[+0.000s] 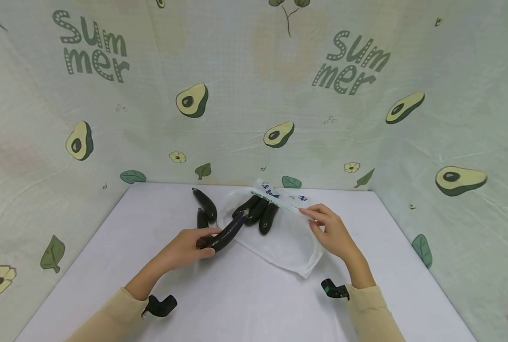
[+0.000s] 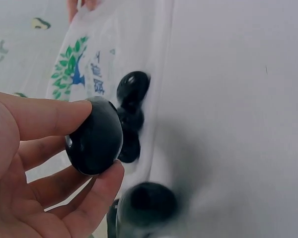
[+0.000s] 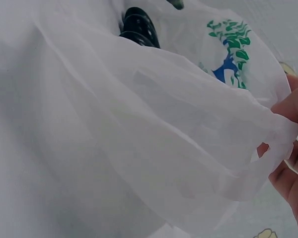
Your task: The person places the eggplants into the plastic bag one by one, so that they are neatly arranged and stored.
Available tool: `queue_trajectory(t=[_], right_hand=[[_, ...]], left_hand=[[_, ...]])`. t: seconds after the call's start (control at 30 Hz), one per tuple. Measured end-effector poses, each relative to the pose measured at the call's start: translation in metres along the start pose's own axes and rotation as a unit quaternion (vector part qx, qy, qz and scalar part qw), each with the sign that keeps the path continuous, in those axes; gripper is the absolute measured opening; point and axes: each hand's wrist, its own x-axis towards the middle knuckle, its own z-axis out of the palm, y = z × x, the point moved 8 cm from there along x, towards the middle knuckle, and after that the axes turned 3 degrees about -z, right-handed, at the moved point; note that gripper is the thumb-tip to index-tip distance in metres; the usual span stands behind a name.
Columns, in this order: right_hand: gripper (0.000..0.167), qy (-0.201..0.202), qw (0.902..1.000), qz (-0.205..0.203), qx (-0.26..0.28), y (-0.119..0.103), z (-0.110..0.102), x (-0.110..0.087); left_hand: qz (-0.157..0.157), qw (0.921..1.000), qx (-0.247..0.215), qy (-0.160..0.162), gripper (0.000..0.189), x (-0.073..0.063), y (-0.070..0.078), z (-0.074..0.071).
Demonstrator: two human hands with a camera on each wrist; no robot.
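Observation:
My left hand (image 1: 190, 249) grips a dark eggplant (image 1: 230, 232) between thumb and fingers, its far end pointing at the mouth of a white plastic bag (image 1: 288, 244). In the left wrist view the held eggplant (image 2: 95, 139) shows end-on. With thumb and fingertips my right hand (image 1: 328, 230) pinches the edge of the bag, which is printed in green and blue. Several eggplants (image 1: 268, 219) lie side by side in the bag. The right wrist view shows the thin plastic (image 3: 139, 114) stretched from the fingers, with dark eggplants (image 3: 138, 27) behind its edge.
Left of the bag, another eggplant (image 1: 205, 205) lies on the white table (image 1: 254, 304), with a shorter-looking one (image 1: 202, 218) just in front of it, partly hidden. A cloth backdrop (image 1: 237, 61) with avocado prints surrounds the table at the back and sides.

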Motion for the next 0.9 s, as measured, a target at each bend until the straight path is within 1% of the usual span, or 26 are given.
queue_trajectory(t=[0.17,0.3,0.5,0.7,0.8,0.9], right_hand=[[0.048,0.003,1.0,-0.004,0.0,-0.001,-0.001,0.0],[0.048,0.005,1.0,-0.006,0.0,-0.001,-0.002,0.001],[0.045,-0.005,1.0,-0.002,0.007,-0.001,0.001,0.001],[0.046,-0.003,1.0,-0.007,0.005,-0.001,0.002,-0.001],[0.046,0.0,1.0,-0.006,0.002,-0.001,0.001,-0.001],[0.046,0.003,1.0,-0.007,0.003,-0.001,0.001,-0.001]], left_hand=[[0.029,0.9995,-0.007,-0.008,0.051,0.008,0.013,0.016],[0.035,0.9992,-0.016,-0.01,0.051,0.017,0.021,0.029],[0.026,0.9994,-0.017,-0.012,0.051,0.028,0.025,0.05],[0.016,0.9987,-0.044,-0.022,0.051,0.04,0.033,0.069],[0.004,0.9978,-0.06,-0.027,0.051,0.047,0.036,0.076],[-0.004,0.9975,-0.065,-0.026,0.052,0.053,0.039,0.081]])
